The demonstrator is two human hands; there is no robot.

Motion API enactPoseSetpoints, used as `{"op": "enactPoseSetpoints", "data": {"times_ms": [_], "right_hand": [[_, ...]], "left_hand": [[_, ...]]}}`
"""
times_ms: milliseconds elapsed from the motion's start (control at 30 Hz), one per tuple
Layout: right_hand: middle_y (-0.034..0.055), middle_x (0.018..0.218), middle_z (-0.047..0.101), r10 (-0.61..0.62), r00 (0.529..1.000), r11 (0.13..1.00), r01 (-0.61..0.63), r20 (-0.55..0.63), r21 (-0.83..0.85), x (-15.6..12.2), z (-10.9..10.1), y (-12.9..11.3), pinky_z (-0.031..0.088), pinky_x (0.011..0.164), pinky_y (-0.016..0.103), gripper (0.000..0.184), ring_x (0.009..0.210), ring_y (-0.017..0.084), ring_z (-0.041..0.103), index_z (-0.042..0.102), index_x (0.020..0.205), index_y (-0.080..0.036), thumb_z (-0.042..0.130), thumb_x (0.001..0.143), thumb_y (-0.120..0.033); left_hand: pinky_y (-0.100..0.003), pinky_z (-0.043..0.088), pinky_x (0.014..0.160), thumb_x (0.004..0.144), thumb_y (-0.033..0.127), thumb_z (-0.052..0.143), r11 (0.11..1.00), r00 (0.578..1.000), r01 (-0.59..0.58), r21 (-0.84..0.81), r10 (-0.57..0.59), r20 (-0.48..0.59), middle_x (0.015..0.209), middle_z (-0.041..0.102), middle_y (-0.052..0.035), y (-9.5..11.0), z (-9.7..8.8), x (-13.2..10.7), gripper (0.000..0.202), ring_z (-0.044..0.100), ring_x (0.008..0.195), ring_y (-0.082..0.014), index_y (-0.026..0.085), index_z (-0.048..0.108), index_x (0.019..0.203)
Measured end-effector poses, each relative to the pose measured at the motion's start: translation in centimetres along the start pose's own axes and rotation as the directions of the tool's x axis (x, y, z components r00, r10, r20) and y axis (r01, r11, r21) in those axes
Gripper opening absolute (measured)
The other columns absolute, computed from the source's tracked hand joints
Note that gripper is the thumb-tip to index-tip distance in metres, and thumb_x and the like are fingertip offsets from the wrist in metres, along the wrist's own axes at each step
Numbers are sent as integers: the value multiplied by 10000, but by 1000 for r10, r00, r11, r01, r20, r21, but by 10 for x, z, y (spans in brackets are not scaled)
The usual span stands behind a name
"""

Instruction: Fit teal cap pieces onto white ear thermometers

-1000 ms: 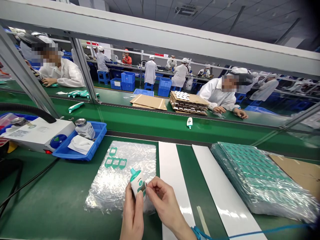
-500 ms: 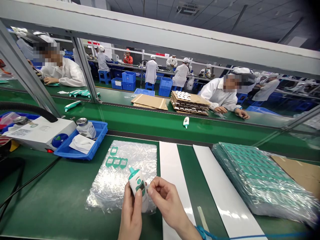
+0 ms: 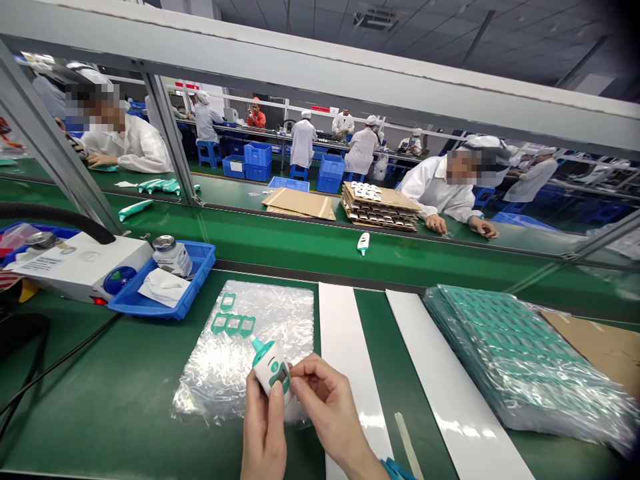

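My left hand [image 3: 263, 427] and right hand [image 3: 327, 407] hold a narrow pinching grip on a white-and-teal plastic device [image 3: 271, 369], possibly a thermometer, raised above clear bubble wrap [image 3: 215, 383], its dark window [image 3: 281, 377] turned toward me.

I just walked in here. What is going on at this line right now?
A person's left hand and right hand hold a small white-and-teal plastic device over a clear bubble-wrap bag with teal plastic frames. A similar device lies on the green belt beyond, and a co-worker in a white coat sits across the line.
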State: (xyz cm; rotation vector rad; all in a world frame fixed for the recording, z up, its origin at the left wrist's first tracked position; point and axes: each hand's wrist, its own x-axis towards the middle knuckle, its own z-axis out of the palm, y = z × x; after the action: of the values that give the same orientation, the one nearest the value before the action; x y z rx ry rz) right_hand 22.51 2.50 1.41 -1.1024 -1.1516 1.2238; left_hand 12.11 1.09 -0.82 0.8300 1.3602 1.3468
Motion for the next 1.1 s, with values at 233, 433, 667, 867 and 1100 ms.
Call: {"op": "enactPoseSetpoints", "data": {"times_ms": [233,433,667,867,1100], "right_hand": [[14,789,532,52,999,997,-52,-4,60,-2,2,3,405,622,233,182,693,127,490,625,788,-162,641,844,-334],[11,782,525,82,997,992,-81,-9,100,-3,4,2,398,631,240,228,676,119,472,620,808,-157,633,851,-380],[2,746,504,97,995,989,-95,-14,113,-3,4,3,370,610,241,257,661,115,438,607,812,-154,647,837,-406],[4,729,515,131,991,980,-128,-8,153,-3,5,1,368,607,234,292,657,113,438,599,801,-145,669,814,-428],[6,723,526,123,992,978,-116,-27,175,-4,4,3,375,613,233,301,650,112,451,588,785,-142,678,803,-429]], "left_hand": [[-354,305,1070,798,655,516,999,999,5,37,-6,34,1260,545,-150,2,1,-4,640,486,1221,-289,191,419,1228],[-361,445,952,830,585,516,990,995,-92,108,95,-18,1188,593,-139,-7,-1,-4,606,560,1132,-287,178,448,1276],[-398,413,1018,819,523,580,990,993,-113,81,115,-23,1178,612,-130,-14,-5,0,500,555,1149,-306,207,539,1204],[-404,414,1011,826,497,588,991,994,-106,82,109,-33,1186,603,-142,-11,-2,-2,542,577,1107,-294,184,500,1260],[-394,448,974,824,509,584,990,993,-110,89,114,-31,1172,614,-153,-12,0,-4,560,577,1118,-302,172,496,1263]]}}
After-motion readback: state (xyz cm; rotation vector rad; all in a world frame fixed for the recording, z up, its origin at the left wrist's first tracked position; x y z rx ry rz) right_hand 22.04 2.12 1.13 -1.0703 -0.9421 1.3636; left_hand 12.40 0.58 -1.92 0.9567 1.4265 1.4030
